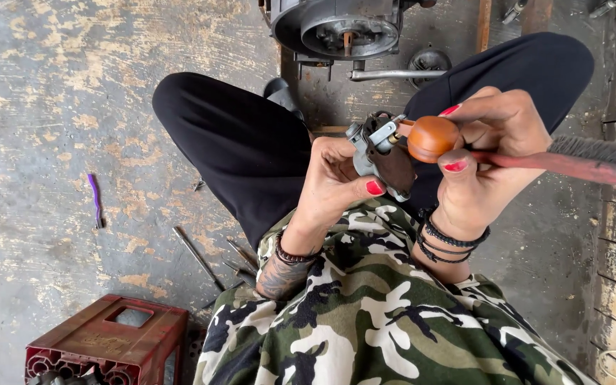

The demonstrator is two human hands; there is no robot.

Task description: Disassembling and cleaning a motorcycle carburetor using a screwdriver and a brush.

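My left hand point(333, 187) grips a small grey metal engine part point(378, 152) with a dark brown side, held up above my lap. My right hand point(490, 160) holds an orange-brown round-handled screwdriver point(432, 138) whose tip points into the part. The same hand also clasps a red-handled brush point(572, 162) with dark bristles sticking out to the right. Both wrists wear dark bead bracelets.
An engine casing point(340, 28) stands on the concrete floor ahead, between my black-trousered knees. Thin metal rods and tools point(212, 260) lie on the floor at left, with a purple strip point(95, 199) farther out. A red plastic crate point(108, 342) is at bottom left.
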